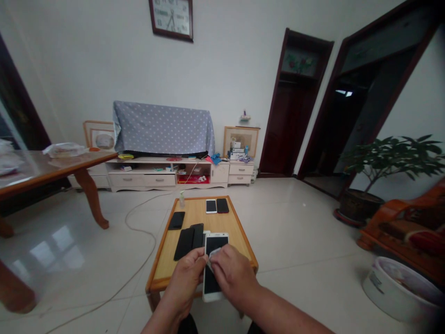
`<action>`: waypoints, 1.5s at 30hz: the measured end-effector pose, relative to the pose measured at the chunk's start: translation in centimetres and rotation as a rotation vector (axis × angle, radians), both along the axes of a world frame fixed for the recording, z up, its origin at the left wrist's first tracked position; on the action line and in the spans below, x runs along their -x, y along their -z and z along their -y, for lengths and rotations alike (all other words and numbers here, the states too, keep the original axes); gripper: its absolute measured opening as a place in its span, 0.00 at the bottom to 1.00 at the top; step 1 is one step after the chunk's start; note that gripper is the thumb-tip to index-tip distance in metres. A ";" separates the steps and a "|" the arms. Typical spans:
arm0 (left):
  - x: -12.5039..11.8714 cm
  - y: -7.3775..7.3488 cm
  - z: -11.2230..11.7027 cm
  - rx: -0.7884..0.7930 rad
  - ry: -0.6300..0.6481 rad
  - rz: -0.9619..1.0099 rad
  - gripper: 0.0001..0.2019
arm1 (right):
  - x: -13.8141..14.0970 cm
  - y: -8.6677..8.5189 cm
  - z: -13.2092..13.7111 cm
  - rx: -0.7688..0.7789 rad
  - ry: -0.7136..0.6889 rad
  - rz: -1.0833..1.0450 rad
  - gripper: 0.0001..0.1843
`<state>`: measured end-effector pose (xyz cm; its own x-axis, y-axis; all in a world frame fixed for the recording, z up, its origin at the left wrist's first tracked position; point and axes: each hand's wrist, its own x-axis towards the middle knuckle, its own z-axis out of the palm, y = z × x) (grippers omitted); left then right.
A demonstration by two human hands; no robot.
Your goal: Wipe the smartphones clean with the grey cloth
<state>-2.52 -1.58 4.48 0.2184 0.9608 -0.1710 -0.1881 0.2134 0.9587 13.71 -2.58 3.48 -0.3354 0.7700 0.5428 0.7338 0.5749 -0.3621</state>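
Note:
A white-framed phone [212,278] with a dark screen is held over the near edge of a small wooden table [239,232]. My left hand [186,276] grips its left side. My right hand [231,273] pinches a small white wipe [213,254] against the screen. On the table behind lie two overlapping black phones [189,241], another black phone [176,220], a white phone [211,206] and a black phone [222,205] at the far edge. A small clear bottle [181,199] stands at the far left corner.
A white cable [139,227] loops across the tiled floor left of the table. A larger wooden table [52,169] stands at left, a TV cabinet [163,174] at the back, a potted plant [378,167] and a white basin [399,290] at right.

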 end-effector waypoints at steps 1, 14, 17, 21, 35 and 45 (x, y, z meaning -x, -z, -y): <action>-0.2 -0.1 0.1 -0.003 0.021 0.007 0.20 | -0.4 -0.8 -0.8 -0.012 0.046 -0.049 0.07; 0.1 -0.1 0.0 -0.043 0.015 -0.015 0.22 | 0.0 -0.1 0.5 -0.085 -0.040 -0.007 0.10; 0.0 -0.6 0.2 -0.014 0.037 -0.006 0.24 | -1.7 -1.7 -1.6 -0.120 0.050 -0.132 0.11; 0.4 -1.0 0.3 -0.013 0.021 0.017 0.23 | -2.1 -1.4 -0.9 -0.104 0.048 -0.111 0.12; -0.2 0.3 0.6 -0.047 0.026 -0.018 0.22 | -1.9 -0.7 -1.2 -0.059 0.068 -0.133 0.10; -1.6 0.9 1.1 -0.246 0.038 -0.197 0.18 | -0.2 0.0 -1.2 0.006 0.047 -0.294 0.11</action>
